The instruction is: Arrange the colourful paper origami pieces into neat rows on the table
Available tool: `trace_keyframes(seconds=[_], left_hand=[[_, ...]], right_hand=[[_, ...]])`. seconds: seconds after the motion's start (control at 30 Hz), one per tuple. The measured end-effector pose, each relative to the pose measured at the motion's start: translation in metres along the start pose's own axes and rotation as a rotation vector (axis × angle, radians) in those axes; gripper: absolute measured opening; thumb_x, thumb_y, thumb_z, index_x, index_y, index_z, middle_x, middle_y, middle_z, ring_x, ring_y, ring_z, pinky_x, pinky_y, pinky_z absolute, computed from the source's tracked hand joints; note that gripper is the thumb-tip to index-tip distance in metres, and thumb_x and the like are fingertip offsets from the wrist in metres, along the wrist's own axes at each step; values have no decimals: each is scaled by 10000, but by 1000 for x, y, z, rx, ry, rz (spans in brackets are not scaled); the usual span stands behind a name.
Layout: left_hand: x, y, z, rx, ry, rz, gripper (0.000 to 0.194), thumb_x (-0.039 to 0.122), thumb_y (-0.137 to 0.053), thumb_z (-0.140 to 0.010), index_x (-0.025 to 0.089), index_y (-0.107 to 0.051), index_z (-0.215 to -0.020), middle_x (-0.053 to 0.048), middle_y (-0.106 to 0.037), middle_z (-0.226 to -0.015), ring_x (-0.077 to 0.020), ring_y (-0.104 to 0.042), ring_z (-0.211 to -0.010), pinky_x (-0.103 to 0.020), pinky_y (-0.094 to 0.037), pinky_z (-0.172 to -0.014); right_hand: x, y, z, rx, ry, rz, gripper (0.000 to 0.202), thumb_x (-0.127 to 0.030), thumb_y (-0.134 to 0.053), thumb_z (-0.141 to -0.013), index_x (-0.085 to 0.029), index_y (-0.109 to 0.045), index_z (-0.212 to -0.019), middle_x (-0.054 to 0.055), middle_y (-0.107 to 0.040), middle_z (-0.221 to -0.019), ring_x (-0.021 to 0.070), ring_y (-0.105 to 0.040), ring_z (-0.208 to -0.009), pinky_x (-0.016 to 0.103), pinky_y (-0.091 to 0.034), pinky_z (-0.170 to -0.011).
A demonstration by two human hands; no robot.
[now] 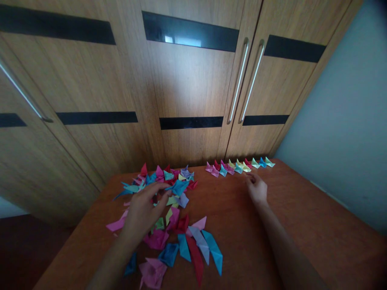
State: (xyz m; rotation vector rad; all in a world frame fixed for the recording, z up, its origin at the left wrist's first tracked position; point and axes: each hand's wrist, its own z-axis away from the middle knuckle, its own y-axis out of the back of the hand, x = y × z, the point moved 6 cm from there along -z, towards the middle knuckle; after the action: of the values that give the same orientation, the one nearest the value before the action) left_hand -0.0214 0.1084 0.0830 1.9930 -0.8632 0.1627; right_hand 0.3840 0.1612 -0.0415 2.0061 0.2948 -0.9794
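My left hand [145,209] reaches over the heap of folded paper pieces on the left. A blue folded paper boat [178,187] is pinched between its thumb and fingers. My right hand [256,190] is by the rows of small paper boats at the back right. Its fingers are closed at the lower edge of a yellow paper boat [246,168], the rightmost of the front row. Pink, blue and magenta boats stand left of that one. A light blue boat [223,170] is among them. The back row includes a pale green boat [270,162].
Folded pieces lie loose on the brown table [236,229], including a pink one [152,273], a dark blue one [168,254] and a long red strip [196,259]. A wooden wardrobe [187,88] rises behind the table. A pale wall [341,133] bounds the right side.
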Motion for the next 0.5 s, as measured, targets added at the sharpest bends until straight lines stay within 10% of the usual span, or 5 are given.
trace_keyframes(seconds=[0.3,0.5], left_hand=[[28,-35,33,-136,-84,51,145,223,-515,-862,234,-639,-936,-39,-699,-951,-194,-648,-922,-325,-512,-824],[20,-43,35,-191,-80,-21,145,217,-499,-868,234,-630,-928,-47,-686,-919,-205,-643,-879,-340,-511,-795]], right_hand=[[-138,-34,103,-636,565,-424,231,-343,-552,-848,-196,-671,-982,25,-690,-783,137,-625,-684,226,-486,-620],[-163,-35,137,-673,662,-397,205,-323,-578,-849,-240,-684,-1003,20,-710,-867,133,-641,-733,223,-492,-667]])
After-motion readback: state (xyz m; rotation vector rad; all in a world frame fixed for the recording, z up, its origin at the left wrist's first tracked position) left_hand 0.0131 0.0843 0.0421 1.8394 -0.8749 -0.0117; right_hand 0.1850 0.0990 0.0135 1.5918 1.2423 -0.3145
